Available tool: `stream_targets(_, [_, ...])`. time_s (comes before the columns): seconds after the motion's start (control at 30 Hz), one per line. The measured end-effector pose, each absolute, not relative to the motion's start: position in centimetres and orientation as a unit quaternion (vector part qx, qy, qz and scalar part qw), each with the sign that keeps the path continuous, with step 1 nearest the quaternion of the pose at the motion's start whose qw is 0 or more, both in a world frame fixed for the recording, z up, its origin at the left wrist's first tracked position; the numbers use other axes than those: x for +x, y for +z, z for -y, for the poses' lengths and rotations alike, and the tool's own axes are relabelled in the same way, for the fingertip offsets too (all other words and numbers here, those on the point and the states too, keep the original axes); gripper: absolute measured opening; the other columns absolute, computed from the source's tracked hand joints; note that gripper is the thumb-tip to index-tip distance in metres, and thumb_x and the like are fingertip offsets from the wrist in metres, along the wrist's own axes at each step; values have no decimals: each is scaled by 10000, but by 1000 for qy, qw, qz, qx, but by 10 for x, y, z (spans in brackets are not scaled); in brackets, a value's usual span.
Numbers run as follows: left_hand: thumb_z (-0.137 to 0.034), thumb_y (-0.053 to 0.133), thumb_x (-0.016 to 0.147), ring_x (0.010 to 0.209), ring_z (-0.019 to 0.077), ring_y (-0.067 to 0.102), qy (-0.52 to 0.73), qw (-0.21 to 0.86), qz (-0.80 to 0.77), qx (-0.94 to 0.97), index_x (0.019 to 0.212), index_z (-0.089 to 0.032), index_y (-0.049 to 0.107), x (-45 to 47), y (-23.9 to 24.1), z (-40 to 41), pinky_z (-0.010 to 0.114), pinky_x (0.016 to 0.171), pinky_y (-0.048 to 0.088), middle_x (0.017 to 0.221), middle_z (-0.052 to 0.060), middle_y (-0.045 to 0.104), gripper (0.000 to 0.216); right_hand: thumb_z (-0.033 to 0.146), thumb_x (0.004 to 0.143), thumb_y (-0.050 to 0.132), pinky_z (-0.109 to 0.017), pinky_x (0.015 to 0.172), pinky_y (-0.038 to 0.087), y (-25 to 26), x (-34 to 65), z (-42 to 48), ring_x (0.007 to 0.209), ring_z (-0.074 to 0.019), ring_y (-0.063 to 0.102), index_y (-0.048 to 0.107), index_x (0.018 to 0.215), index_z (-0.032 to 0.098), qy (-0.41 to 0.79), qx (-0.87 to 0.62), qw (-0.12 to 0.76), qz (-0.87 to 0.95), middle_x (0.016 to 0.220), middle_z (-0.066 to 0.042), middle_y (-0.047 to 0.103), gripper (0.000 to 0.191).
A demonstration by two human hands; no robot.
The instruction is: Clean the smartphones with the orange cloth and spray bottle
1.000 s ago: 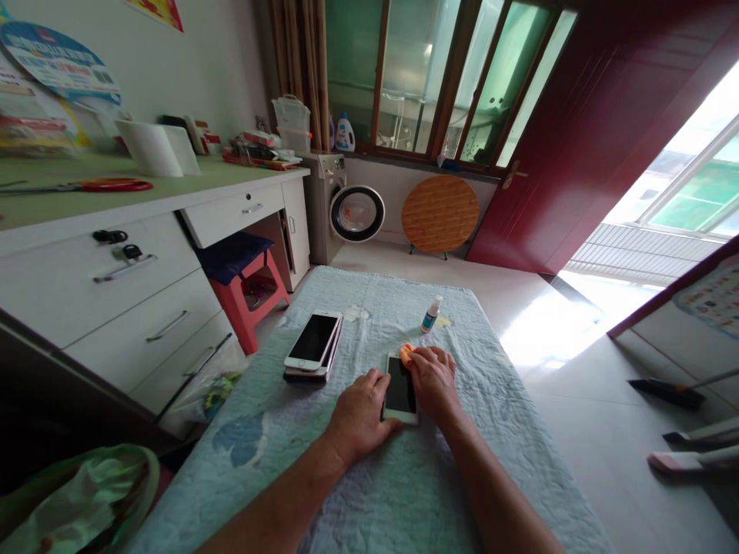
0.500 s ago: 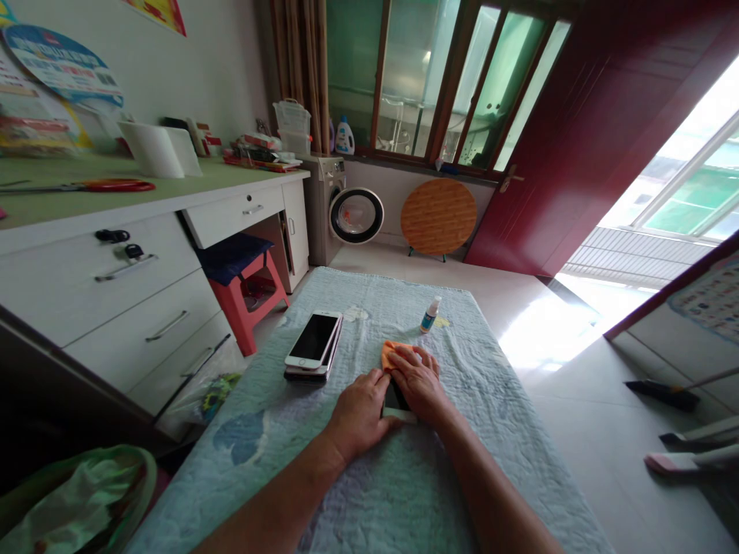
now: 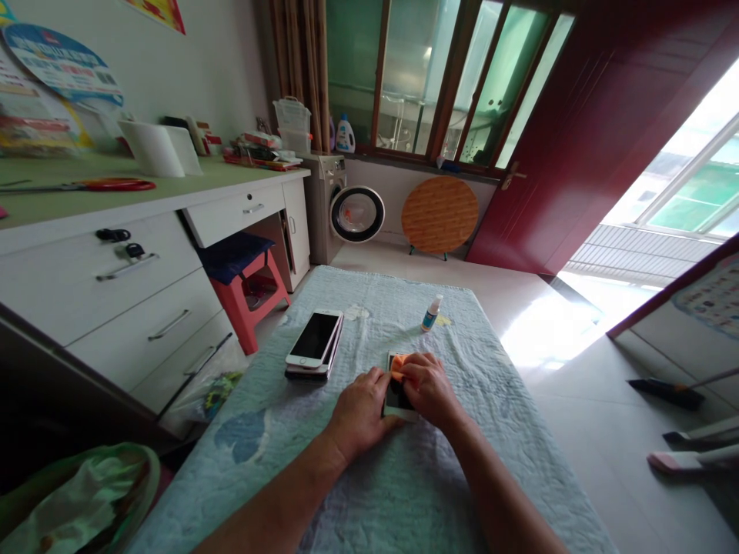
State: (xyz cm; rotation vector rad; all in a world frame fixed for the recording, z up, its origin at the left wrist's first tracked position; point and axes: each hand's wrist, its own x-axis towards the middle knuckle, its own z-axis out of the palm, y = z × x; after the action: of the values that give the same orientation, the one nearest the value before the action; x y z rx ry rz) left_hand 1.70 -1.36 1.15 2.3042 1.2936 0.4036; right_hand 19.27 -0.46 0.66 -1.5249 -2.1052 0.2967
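A white-edged smartphone with a dark screen lies on the cloth-covered table. My left hand grips its left edge, thumb at the bottom end and fingers along the side. Bunched in my right hand is an orange cloth, pressed on the upper part of the screen. Left of my hands is a small stack of phones, topped by a white smartphone lying face up. Beyond my right hand a small spray bottle stands upright.
A pale blue quilted cloth covers the table. To the left are a red stool, a white desk and a lined bin. A washing machine with its door open and a round wooden tabletop stand beyond.
My right hand has drawn its fingers in and bunched the orange cloth, uncovering the phone's top edge. My left hand keeps its hold on the phone.
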Motion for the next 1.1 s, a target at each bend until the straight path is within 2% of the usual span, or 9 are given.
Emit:
stream_targets(0.13, [-561,639,781,1030,273,560,158,234,-458,843,1176,-224,556,17,10,13,352,893,448,1125,81,561,526,106,776,560,-292,757,369,12,193,16,776,-152,503,659,638,206,153,-534,249,793,743,-10,595,197])
stream_targets(0.27, [-541,629,795,1043,272,558,154,235,-457,844,1174,-222,556,17,10,12,353,910,445,1132,82,564,500,92,763,562,-278,734,370,8,195,16,773,-152,491,650,654,204,148,-532,250,795,737,-7,566,180])
stream_targets(0.43, [-417,711,739,1087,277,551,142,233,-466,841,1212,-221,539,17,12,12,356,945,437,1177,79,565,540,133,836,528,-308,796,389,-6,203,-4,856,-191,487,715,807,223,83,-595,279,749,848,-44,596,209])
stream_targets(0.63, [-401,719,722,1132,287,541,147,223,-466,844,1194,-181,550,17,7,11,358,986,423,1207,105,566,547,190,873,502,-342,856,387,-15,206,-14,931,-227,482,710,926,237,28,-648,274,710,975,-78,612,220])
stream_targets(0.8, [-394,728,716,1097,284,559,144,230,-464,843,1186,-185,555,17,10,11,366,961,441,1183,98,575,542,241,882,524,-402,929,349,-11,195,-8,1101,-267,448,657,1116,272,47,-644,226,730,1219,-61,581,271])
stream_targets(0.9, [-380,731,716,1097,285,566,150,235,-464,841,1192,-186,550,18,10,11,374,961,444,1184,102,582,546,266,879,554,-427,984,315,-8,190,-5,1164,-277,422,646,1164,285,66,-623,230,745,1285,-47,566,301])
stream_targets(0.97, [-362,740,708,1143,294,552,164,239,-466,836,1260,-181,499,18,6,10,391,989,432,1227,117,573,629,272,874,572,-429,1006,300,-5,189,-2,1184,-274,416,662,1143,288,77,-606,237,756,1288,-38,573,284])
stream_targets(1.1, [-318,775,670,1278,315,476,210,252,-466,822,1444,-217,244,17,-7,8,449,1051,395,1429,156,446,943,288,884,582,-425,1005,299,1,187,1,1163,-257,442,694,1074,297,94,-564,249,782,1217,-21,614,221])
